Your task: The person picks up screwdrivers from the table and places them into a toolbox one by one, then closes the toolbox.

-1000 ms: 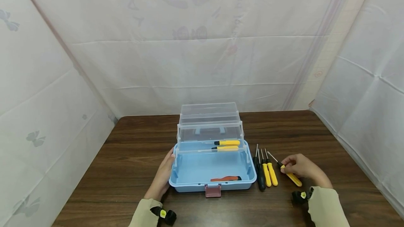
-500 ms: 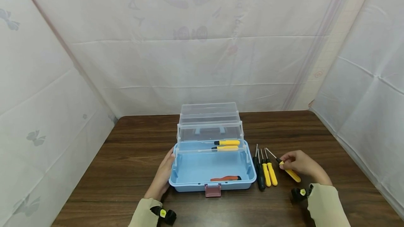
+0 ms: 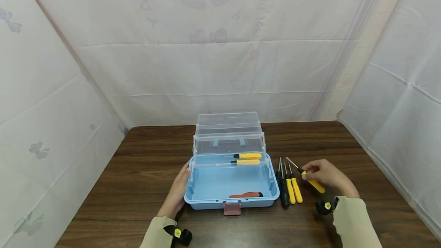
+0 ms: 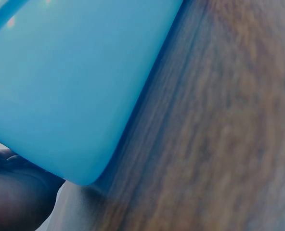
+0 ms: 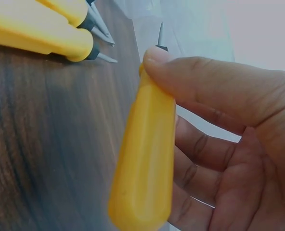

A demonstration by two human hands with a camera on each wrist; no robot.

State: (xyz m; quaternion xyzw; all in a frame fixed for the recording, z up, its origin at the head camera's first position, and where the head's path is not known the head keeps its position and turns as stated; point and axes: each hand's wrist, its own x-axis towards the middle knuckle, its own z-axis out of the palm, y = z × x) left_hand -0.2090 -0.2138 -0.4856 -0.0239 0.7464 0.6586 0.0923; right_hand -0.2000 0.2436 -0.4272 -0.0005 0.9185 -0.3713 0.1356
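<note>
My right hand (image 3: pixel 325 173) pinches a yellow-handled screwdriver (image 5: pixel 147 159) near its black collar, between thumb and fingers. Its metal shaft points away and to the left, over the table. To its left lie two more yellow screwdrivers (image 3: pixel 296 190) and two black-handled screwdrivers (image 3: pixel 284 194), side by side. The light blue toolbox (image 3: pixel 232 204) stands with its clear lid raised. Against the toolbox's left wall rests my left hand (image 3: pixel 178 190), fingers extended along it and fingertips at the rim. In the left wrist view the blue wall (image 4: pixel 80 91) hides most of that hand.
Two yellow screwdrivers (image 3: pixel 250 156) lie at the back of the toolbox, seen through a clear tray. A red-handled tool (image 3: pixel 245 195) lies inside along the front wall. A reddish latch (image 3: pixel 232 208) hangs at the front. White sheets (image 3: pixel 220 72) enclose the wooden table (image 3: pixel 138 186).
My right hand has moved left and away from me with the screwdriver, bringing its tip closer to the row of screwdrivers. The left hand and toolbox have stayed nearly in place.
</note>
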